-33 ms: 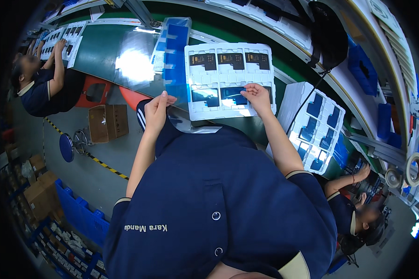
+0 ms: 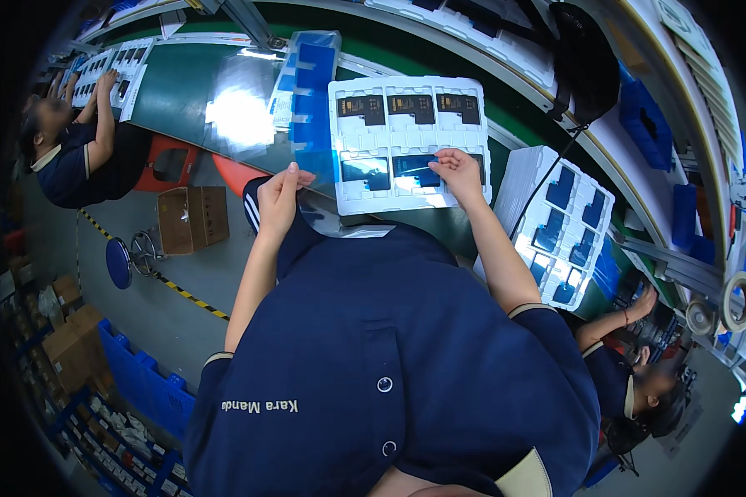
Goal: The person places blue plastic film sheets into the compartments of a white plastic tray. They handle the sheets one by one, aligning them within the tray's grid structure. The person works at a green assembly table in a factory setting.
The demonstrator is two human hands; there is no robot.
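A white plastic tray (image 2: 423,142) lies in front of me with flat black battery packs in its pockets. The far row shows dark packs (image 2: 412,108) with printed labels; the near row looks glossier and bluish. My right hand (image 2: 458,176) is over the near row, thumb and forefinger pinched at the right end of the middle pack (image 2: 413,170), where a thin pale line shows. Left of the tray, my left hand (image 2: 280,199) has its fingertips pinched together beside translucent blue film (image 2: 317,157). What either pinch holds is too small to make out.
To the right stands a stack of white trays (image 2: 568,236) holding more packs. Clear film sheets (image 2: 244,103) lie on the green bench, left of the blue film. A black cable crosses the right-hand stack. Co-workers sit at both sides; a cardboard box (image 2: 192,220) is on the floor.
My hands and the tray have not visibly moved. At the right, the co-worker's raised hand has shifted slightly.
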